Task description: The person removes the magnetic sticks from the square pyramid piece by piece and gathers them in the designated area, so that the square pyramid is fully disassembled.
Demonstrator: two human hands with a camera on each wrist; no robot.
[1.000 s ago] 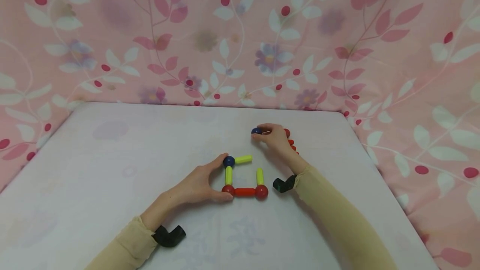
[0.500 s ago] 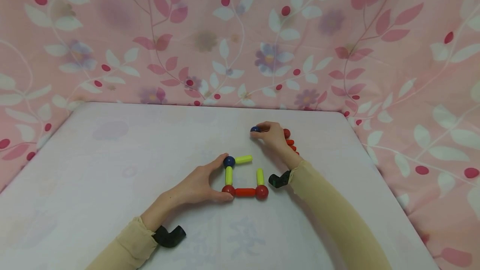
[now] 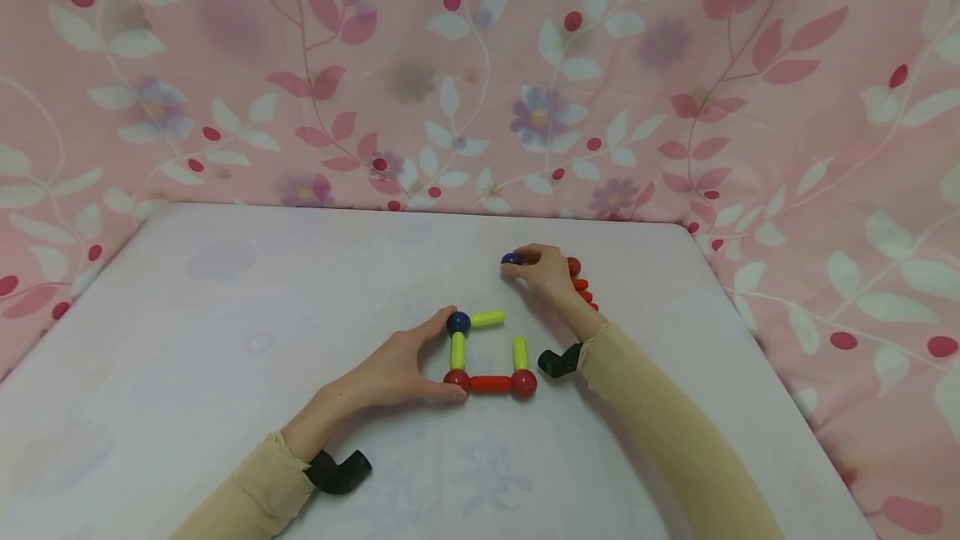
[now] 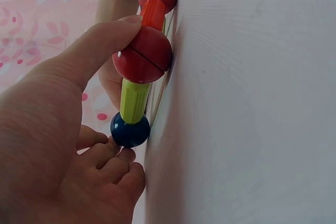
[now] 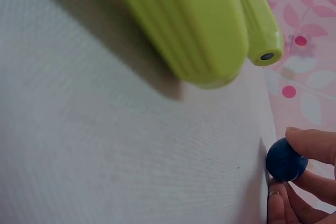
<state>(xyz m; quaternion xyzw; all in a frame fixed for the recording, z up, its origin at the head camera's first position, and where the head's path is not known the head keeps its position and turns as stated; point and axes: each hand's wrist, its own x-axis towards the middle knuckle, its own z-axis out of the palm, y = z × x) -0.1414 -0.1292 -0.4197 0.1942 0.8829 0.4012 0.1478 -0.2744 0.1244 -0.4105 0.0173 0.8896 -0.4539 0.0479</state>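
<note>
A magnetic ball-and-rod frame lies mid-table, its right upper corner without a ball. My left hand (image 3: 397, 369) holds its left side, thumb at the near red ball (image 4: 143, 55) and fingertips at the dark blue ball (image 4: 129, 129). A yellow-green rod (image 4: 134, 100) joins these two. From the blue ball another yellow-green rod (image 3: 487, 319) points right. An orange-red rod (image 3: 491, 384) links the red ball to a second red ball (image 3: 523, 384), which bears an upright-pointing yellow-green rod (image 3: 520, 352). Farther back, my right hand (image 3: 550, 277) pinches a loose blue ball (image 5: 286, 160) between thumb and fingers.
Beyond the right hand, a red ball (image 3: 573, 266) and several orange-red rods (image 3: 582, 284) lie partly hidden behind it. The white table (image 3: 315, 273) ends at a pink floral curtain (image 3: 480, 107). Black wrist mounts (image 3: 340, 472) stick out from both sleeves.
My right hand and the blue ball have shifted very slightly left, and the right forearm moved a little left too. The left hand and the frame stay put.
</note>
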